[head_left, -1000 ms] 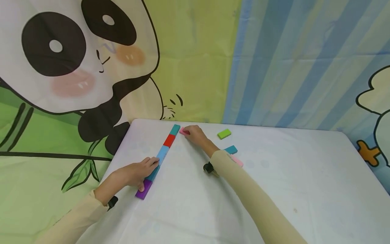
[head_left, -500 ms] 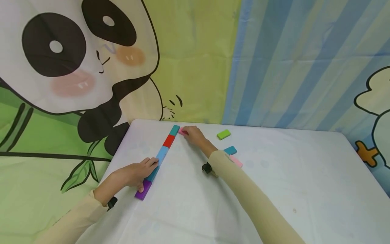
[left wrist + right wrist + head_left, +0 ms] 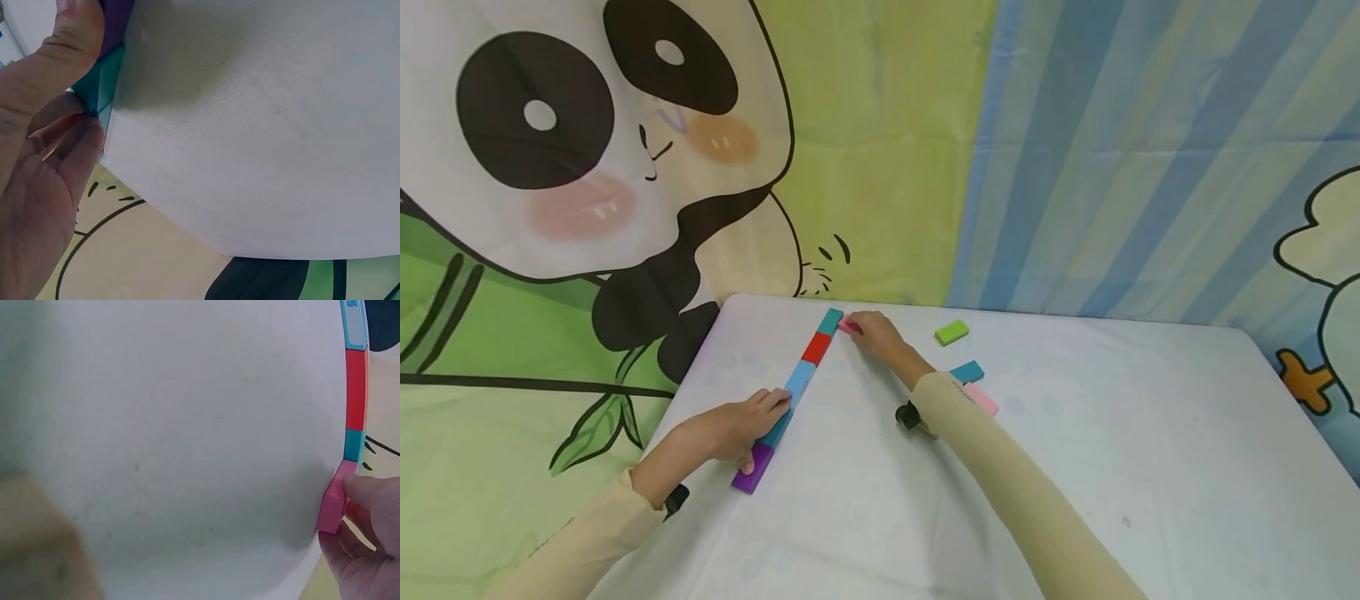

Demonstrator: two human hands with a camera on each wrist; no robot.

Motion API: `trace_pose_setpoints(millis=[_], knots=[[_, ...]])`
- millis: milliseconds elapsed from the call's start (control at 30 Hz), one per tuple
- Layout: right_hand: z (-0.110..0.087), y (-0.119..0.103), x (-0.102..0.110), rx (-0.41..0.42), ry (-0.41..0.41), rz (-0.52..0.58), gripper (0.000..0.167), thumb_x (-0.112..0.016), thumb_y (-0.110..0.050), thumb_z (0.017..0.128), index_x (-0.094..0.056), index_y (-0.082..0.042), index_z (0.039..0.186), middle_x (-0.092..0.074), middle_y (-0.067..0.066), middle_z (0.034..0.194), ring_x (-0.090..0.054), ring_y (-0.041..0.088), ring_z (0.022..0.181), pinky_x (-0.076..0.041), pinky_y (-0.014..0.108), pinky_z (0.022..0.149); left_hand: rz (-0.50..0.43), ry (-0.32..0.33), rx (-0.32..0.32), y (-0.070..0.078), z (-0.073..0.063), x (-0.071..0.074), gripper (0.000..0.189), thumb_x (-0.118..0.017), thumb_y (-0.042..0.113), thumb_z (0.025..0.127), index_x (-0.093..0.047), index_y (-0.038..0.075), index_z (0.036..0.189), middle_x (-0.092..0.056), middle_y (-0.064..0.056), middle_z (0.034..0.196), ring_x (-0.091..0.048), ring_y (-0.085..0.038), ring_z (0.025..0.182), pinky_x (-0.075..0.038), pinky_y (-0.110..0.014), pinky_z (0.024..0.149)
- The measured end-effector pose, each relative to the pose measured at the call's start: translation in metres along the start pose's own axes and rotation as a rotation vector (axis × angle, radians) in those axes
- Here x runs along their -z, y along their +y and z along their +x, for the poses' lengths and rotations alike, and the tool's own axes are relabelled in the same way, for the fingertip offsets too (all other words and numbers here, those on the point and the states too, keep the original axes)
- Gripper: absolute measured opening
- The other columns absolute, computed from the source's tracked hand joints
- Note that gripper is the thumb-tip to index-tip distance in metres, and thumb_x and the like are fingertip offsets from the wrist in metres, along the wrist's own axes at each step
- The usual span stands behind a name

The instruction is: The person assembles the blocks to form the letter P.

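A slanted row of flat rectangular blocks lies on the white table: a purple block [image 3: 753,471] nearest, then a dark blue-teal block [image 3: 777,431], a light blue block [image 3: 800,381], a red block [image 3: 816,349] and a teal block [image 3: 831,321] at the far end. My left hand [image 3: 732,429] rests on the near part, thumb on the purple block and fingertips against the blue ones. At the far end, my right hand [image 3: 880,336] pinches a pink block [image 3: 334,499] between thumb and fingers. In the right wrist view its end meets the teal block at an angle.
Right of the row lie a green block [image 3: 952,332], a loose teal block [image 3: 967,372] and a second pink block [image 3: 982,399], partly behind my right sleeve [image 3: 992,458]. The table's far edge runs just behind the row's end, against a printed cloth backdrop [image 3: 880,167].
The pink block in my right hand has shifted slightly left, closer against the teal block. My left hand stays where it was on the row.
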State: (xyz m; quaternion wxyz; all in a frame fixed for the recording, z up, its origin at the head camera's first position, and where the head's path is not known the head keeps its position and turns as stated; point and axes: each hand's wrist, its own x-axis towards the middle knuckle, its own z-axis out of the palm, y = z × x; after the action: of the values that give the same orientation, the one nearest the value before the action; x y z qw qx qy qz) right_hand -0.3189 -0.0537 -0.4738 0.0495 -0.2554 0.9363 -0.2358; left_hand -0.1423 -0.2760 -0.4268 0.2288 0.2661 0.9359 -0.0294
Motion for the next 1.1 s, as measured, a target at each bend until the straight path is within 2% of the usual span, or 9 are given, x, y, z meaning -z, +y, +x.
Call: trace_pose_setpoints(millis=[67, 167, 333, 467, 667, 767, 867, 1000, 1100], knots=[[-0.002, -0.001, 0.005, 0.023, -0.005, -0.016, 0.025, -0.059, -0.013, 0.096, -0.065, -0.004, 0.119, -0.069, 0.011, 0.105, -0.058, 0.023, 0.095, -0.052, 0.032, 0.094, -0.004, -0.004, 0.001, 0.0, 0.0, 0.001, 0.098, -0.084, 0.021, 0.072, -0.028, -0.002, 0.149, -0.028, -0.016, 0.15, -0.044, -0.028, 0.128, -0.055, -0.037, 0.094], [-0.014, -0.001, 0.018, 0.056, -0.016, -0.04, 0.03, -0.057, -0.015, 0.098, -0.061, -0.003, 0.126, -0.067, 0.012, 0.117, -0.059, 0.025, 0.111, -0.049, 0.035, 0.102, -0.014, -0.01, 0.007, 0.002, -0.001, 0.003, 0.098, -0.084, 0.022, 0.071, -0.028, -0.002, 0.149, -0.028, -0.016, 0.151, -0.044, -0.029, 0.129, -0.055, -0.038, 0.094], [-0.06, 0.01, 0.051, 0.197, -0.026, -0.078, 0.038, -0.058, -0.014, 0.097, -0.055, -0.002, 0.134, -0.056, 0.016, 0.137, -0.05, 0.03, 0.131, -0.042, 0.041, 0.112, -0.005, 0.0, 0.001, 0.002, -0.001, 0.003, 0.098, -0.085, 0.022, 0.07, -0.029, -0.002, 0.148, -0.029, -0.017, 0.15, -0.044, -0.031, 0.129, -0.055, -0.04, 0.093], [-0.111, 0.036, 0.077, 0.302, -0.038, -0.15, 0.037, -0.061, -0.01, 0.095, -0.057, -0.004, 0.132, -0.054, 0.018, 0.139, -0.05, 0.033, 0.13, -0.046, 0.044, 0.106, 0.002, 0.008, -0.01, 0.001, 0.0, 0.002, 0.099, -0.085, 0.023, 0.07, -0.03, -0.002, 0.148, -0.029, -0.017, 0.15, -0.043, -0.033, 0.13, -0.055, -0.041, 0.093], [-0.16, 0.093, 0.098, 0.286, -0.148, -0.236, 0.035, -0.064, -0.003, 0.091, -0.062, -0.003, 0.125, -0.053, 0.021, 0.139, -0.05, 0.038, 0.128, -0.051, 0.046, 0.099, -0.018, 0.013, -0.007, 0.001, 0.0, 0.0, 0.099, -0.086, 0.021, 0.069, -0.03, -0.003, 0.147, -0.03, -0.018, 0.149, -0.044, -0.034, 0.13, -0.055, -0.042, 0.092], [-0.171, 0.115, 0.099, 0.287, -0.192, -0.231, 0.031, -0.066, -0.001, 0.089, -0.065, -0.002, 0.119, -0.057, 0.021, 0.134, -0.053, 0.038, 0.125, -0.052, 0.046, 0.098, -0.032, 0.01, -0.005, 0.002, -0.002, -0.001, 0.099, -0.086, 0.021, 0.069, -0.03, -0.003, 0.147, -0.03, -0.018, 0.149, -0.043, -0.035, 0.131, -0.055, -0.042, 0.093], [-0.175, 0.13, 0.098, 0.324, -0.17, -0.201, 0.023, -0.068, -0.001, 0.087, -0.066, -0.002, 0.11, -0.062, 0.019, 0.125, -0.059, 0.035, 0.116, -0.055, 0.043, 0.093, -0.037, 0.008, -0.004, 0.002, -0.003, -0.001, 0.098, -0.086, 0.02, 0.069, -0.031, -0.003, 0.147, -0.03, -0.018, 0.149, -0.043, -0.035, 0.131, -0.055, -0.043, 0.093], [-0.17, 0.144, 0.095, 0.355, -0.112, -0.13, 0.011, -0.07, -0.002, 0.086, -0.065, -0.005, 0.095, -0.063, 0.016, 0.113, -0.063, 0.029, 0.104, -0.057, 0.038, 0.084, -0.027, 0.019, -0.008, 0.002, -0.002, 0.0, 0.098, -0.086, 0.02, 0.069, -0.032, -0.003, 0.146, -0.031, -0.018, 0.148, -0.043, -0.033, 0.13, -0.055, -0.042, 0.093], [-0.164, 0.15, 0.094, 0.336, -0.115, -0.068, 0.007, -0.07, -0.003, 0.087, -0.064, -0.006, 0.09, -0.062, 0.015, 0.11, -0.063, 0.027, 0.101, -0.056, 0.037, 0.083, -0.023, 0.023, -0.014, 0.002, -0.001, 0.0, 0.099, -0.086, 0.021, 0.069, -0.031, -0.004, 0.146, -0.031, -0.018, 0.148, -0.044, -0.033, 0.129, -0.055, -0.042, 0.093]])
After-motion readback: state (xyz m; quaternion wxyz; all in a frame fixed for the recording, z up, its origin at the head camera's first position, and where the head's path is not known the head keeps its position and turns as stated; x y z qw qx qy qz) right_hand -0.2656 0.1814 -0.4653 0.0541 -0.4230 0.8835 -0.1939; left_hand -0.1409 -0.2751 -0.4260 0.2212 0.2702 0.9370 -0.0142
